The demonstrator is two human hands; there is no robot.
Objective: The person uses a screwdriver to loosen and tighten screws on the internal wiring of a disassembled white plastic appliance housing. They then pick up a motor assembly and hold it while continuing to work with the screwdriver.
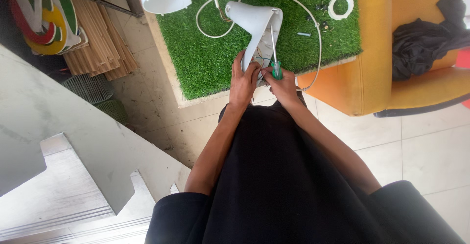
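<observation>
On the grass mat (205,53), left hand (243,80) grips white housing (257,28), right hand (284,85) grips screwdriver (274,53).

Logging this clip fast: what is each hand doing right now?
Left hand: closed on the lower end of the white plastic housing.
Right hand: closed on the green-handled screwdriver, its shaft inside the housing.

- At your six o'clock, pale floor tiles (431,151) with thin grout lines, evenly daylit.
- At twelve o'clock, a low table topped with green artificial turf (205,53).
- At two o'clock, an orange armchair (372,72) carrying a crumpled black cloth (421,43).
- At ten o'clock, stacked wooden slats (103,43).
- At nine o'clock, two wire baskets (90,87).
- At eight o'clock, a grey notched panel (63,141).
</observation>
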